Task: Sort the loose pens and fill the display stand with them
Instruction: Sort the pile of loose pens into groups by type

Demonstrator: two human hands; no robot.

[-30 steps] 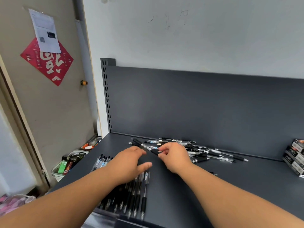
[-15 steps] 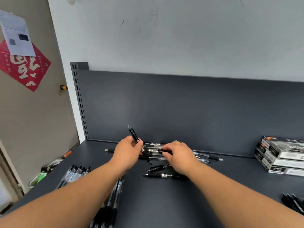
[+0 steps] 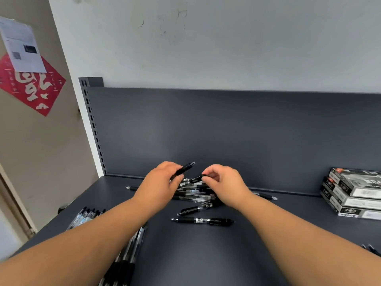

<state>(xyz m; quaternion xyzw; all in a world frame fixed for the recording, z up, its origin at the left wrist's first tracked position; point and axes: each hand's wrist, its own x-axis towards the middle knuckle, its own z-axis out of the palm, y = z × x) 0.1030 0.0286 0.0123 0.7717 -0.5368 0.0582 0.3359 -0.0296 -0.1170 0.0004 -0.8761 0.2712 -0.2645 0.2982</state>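
Note:
A heap of loose black and clear pens [image 3: 194, 196] lies on the dark grey shelf [image 3: 206, 254] near its back panel. My left hand [image 3: 158, 185] grips a black pen [image 3: 185, 168] that points up and to the right above the heap. My right hand [image 3: 223, 183] pinches the end of another black pen [image 3: 195, 179] just over the heap. Two single black pens [image 3: 203, 220] lie a little nearer to me. A sorted row of clear pens [image 3: 86, 216] lies at the left, and a row of black pens [image 3: 125, 259] runs under my left forearm.
A stack of three pen boxes [image 3: 354, 195] stands at the right against the back panel. More pens [image 3: 371, 248] show at the right edge. The slotted shelf upright [image 3: 90, 124] rises at the left, beside a wall with a red paper decoration [image 3: 31, 87].
My left hand has turned its pen from pointing up-left to pointing up-right. My right hand has lifted off the heap with a pen pinched in its fingers. The view has shifted slightly.

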